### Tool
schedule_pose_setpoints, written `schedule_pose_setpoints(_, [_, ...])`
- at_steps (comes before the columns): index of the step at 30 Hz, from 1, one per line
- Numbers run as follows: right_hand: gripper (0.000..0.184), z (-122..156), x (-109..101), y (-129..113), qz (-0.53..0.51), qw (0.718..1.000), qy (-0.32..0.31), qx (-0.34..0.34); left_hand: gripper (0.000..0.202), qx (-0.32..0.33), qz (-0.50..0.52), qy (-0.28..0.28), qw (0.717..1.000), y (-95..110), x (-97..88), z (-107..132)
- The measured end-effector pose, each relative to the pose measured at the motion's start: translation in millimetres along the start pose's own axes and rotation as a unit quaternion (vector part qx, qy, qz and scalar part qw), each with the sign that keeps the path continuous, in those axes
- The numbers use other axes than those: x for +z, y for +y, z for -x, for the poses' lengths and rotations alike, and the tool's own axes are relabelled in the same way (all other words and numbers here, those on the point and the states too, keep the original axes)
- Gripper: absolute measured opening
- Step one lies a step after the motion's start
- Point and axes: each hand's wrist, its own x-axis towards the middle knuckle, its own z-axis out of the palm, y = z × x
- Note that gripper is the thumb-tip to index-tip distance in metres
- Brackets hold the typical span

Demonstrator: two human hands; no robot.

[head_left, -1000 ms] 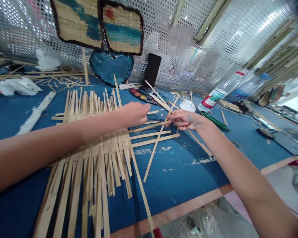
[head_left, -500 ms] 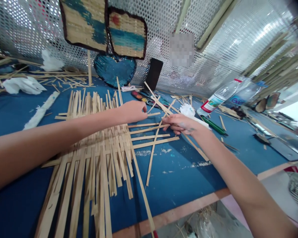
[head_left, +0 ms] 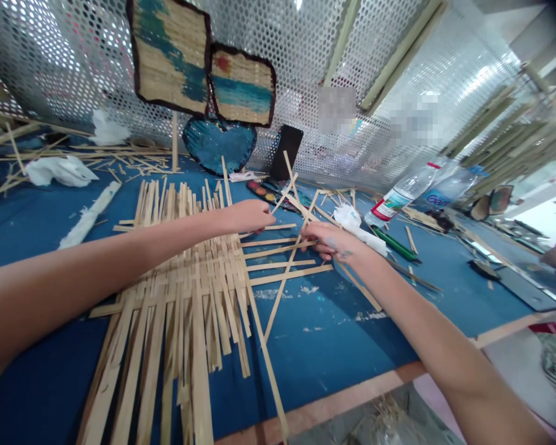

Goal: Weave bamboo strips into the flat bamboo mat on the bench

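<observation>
With fingers of the right hand (head_left: 328, 240) pressed together, pinched crossed strips (head_left: 275, 308) right of the woven mat (head_left: 170, 285); with left hand (head_left: 250, 215) fingers curled, gripped a thin strip (head_left: 285, 194).

Head view | looks forward and down | close over blue table (head_left: 333, 346)

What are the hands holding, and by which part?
The left hand appears to pinch a thin strip by its near end; the right hand holds crossed strips partway along their length.

The woven strips (head_left: 185, 284) are straw-coloured in a criss-cross pattern, the tabletop (head_left: 324, 355) blue with white smudges.
</observation>
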Motion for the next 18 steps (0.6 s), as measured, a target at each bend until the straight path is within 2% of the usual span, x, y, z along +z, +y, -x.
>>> schedule_pose_setpoints(4, [0.013,-2.2,1.3,1.5,0.007,1.0,-0.011,-0.006,0.027,0.003,0.02,-0.002,1.0,1.7,0.3,2.9])
schedule_pose_setpoints(11, [0.018,-7.7,8.2,-0.3,0.025,0.999,-0.029,-0.02,0.037,0.053,-0.038,0.014,0.998,0.5,3.8,7.0])
schedule_pose_setpoints(15, [0.022,-11.2,7.3,0.5,0.031,0.998,-0.047,-0.041,0.03,0.09,-0.069,0.009,0.993,-3.5,6.7,7.0])
schedule_pose_setpoints(18, [0.026,-12.5,7.4,2.3,0.027,0.997,-0.042,-0.051,0.044,0.108,-0.095,0.015,0.989,-0.1,11.5,12.2])
